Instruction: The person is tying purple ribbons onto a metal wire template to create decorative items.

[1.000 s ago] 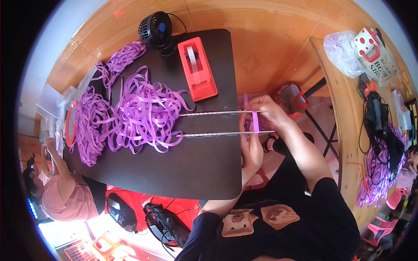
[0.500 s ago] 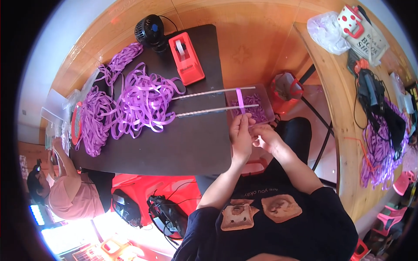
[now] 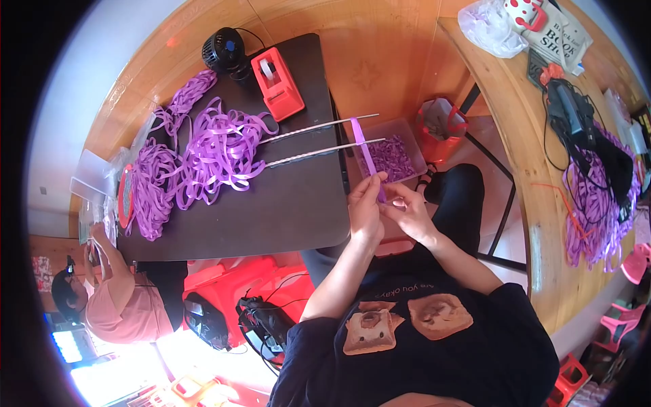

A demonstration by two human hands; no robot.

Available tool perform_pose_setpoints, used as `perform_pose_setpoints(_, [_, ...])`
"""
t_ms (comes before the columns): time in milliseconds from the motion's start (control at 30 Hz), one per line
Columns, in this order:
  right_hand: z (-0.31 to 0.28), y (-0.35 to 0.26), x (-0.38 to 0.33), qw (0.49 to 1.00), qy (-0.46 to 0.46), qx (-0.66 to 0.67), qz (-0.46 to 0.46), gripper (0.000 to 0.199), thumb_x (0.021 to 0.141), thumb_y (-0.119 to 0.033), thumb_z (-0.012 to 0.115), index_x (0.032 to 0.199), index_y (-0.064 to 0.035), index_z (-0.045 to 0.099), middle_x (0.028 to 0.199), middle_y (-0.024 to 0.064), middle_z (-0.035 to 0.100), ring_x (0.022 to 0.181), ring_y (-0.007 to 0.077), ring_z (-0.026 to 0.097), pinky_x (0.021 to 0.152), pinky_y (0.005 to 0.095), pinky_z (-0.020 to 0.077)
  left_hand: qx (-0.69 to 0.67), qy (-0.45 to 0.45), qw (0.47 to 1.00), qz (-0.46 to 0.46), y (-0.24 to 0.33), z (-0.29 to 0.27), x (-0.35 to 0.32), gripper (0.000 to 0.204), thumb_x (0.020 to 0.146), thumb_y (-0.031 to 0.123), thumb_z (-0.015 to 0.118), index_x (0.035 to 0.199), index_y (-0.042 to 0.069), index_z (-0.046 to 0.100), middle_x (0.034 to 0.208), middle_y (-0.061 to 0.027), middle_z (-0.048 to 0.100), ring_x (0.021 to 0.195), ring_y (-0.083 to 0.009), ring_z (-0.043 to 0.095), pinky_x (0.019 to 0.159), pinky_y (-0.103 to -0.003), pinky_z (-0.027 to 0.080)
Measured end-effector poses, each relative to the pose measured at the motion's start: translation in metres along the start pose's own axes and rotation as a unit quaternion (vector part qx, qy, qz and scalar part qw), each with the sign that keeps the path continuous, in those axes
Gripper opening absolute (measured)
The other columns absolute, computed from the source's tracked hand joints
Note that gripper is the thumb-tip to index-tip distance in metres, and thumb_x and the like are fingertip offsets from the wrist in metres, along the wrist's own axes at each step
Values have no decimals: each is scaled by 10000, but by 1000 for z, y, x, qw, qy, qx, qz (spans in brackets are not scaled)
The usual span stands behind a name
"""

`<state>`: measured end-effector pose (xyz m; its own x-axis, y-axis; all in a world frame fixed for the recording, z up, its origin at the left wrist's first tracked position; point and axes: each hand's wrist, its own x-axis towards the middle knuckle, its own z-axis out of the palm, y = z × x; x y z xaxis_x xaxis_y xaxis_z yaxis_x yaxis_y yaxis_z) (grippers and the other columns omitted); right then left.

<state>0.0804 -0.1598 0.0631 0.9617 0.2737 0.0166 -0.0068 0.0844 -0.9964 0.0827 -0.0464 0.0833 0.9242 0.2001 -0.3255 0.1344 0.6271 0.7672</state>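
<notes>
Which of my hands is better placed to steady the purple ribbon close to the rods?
Probably your left hand: it pinches the purple ribbon nearer the two thin metal rods, while your right hand sits farther from them.

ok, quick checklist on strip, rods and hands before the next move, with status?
1. Left hand pinching the strip: ok.
2. Right hand gripping the strip: cannot tell; its fingers are by the lower end, but contact is unclear.
3. Strip across both rods: ok.
4. Near ends of the rods jutting past the edge of the table: ok.
5. Far ends of the rods secured: cannot tell; the view doesn't show how they are held.
6. Ribbon heap neatly laid: not ok; loops lie jumbled.
</notes>
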Motion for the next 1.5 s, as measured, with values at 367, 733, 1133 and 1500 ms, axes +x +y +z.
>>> perform_pose_setpoints(367, [14, 6, -11, 987, -14, 154, 44, 110, 921, -27, 534, 920, 34, 625, 807, -12, 610, 774, 35, 523, 670, 189, 397, 25, 32, 999, 6, -1, 3, -21, 198, 953, 133, 536, 1051, -14, 627, 956, -84, 649, 881, -127, 599, 751, -228, 470])
perform_pose_setpoints(733, [1, -18, -18, 974, -167, 73, 130, 116, 914, -46, 560, 912, 42, 636, 853, 15, 633, 775, 63, 566, 682, 203, 433, 54, 5, 998, 19, 6, -15, -45, 178, 952, 136, 536, 1005, 2, 639, 921, -43, 651, 775, -85, 574, 710, -210, 440])
perform_pose_setpoints(1133, [-5, -58, 44, 627, 21, -519, -581, 293, 683, -172, 642, 961, -96, 697, 963, 55, 585, 846, 201, 562, 679, 325, 427, 93, 1, 993, 79, 11, -18, -56, 153, 933, 99, 565, 1013, -12, 631, 780, -65, 647, 687, -126, 605, 658, -239, 461])
perform_pose_setpoints(1500, [3, -68, 44, 644, 30, -474, -599, 302, 608, -75, 759, 902, -48, 700, 945, 50, 619, 791, 189, 581, 690, 314, 404, 38, -81, 995, 44, 18, -27, -69, 212, 942, 92, 549, 1112, -31, 580, 893, -72, 631, 812, -117, 605, 748, -239, 496])
